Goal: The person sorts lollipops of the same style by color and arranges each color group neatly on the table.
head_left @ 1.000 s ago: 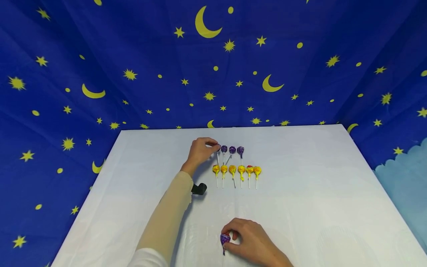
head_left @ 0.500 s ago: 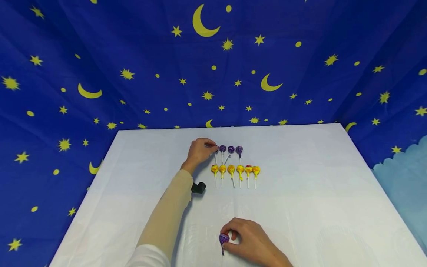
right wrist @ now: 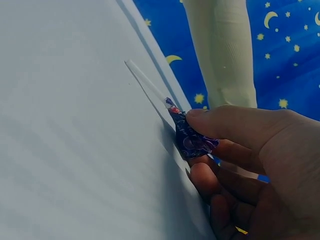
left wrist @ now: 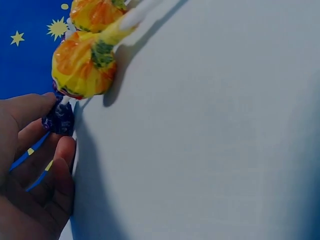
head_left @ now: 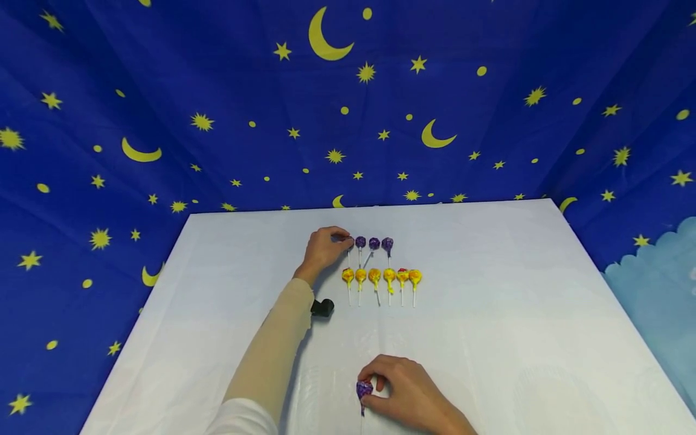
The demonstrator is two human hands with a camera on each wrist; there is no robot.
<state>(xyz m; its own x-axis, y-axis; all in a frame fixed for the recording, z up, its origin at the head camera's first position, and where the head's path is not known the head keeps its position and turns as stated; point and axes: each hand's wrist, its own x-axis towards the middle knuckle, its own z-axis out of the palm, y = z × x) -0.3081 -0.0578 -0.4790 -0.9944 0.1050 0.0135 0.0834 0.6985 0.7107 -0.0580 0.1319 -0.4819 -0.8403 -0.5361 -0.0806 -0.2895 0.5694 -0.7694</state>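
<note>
At the far side of the table, my left hand [head_left: 323, 249] pinches the wrapped head of a purple lollipop [left wrist: 60, 119], the leftmost of a short back row. More purple lollipops [head_left: 374, 243] lie just right of it, one with its stick slanted. In front runs a row of several yellow lollipops [head_left: 374, 275], sticks toward me; a yellow head [left wrist: 82, 67] shows large in the left wrist view. Near the front, my right hand [head_left: 399, 386] holds another purple lollipop [right wrist: 190, 142] by its head between thumb and fingers, its white stick pointing toward me.
The white table [head_left: 489, 302] carries both rows at its back middle. A blue curtain [head_left: 244, 72] with yellow moons and stars hangs behind and at the sides. A black piece [head_left: 323, 308] juts out beside my left forearm.
The head view has shifted slightly, so the lollipop rows sit a little further left in it. Both hands keep their hold in nearly the same places.
</note>
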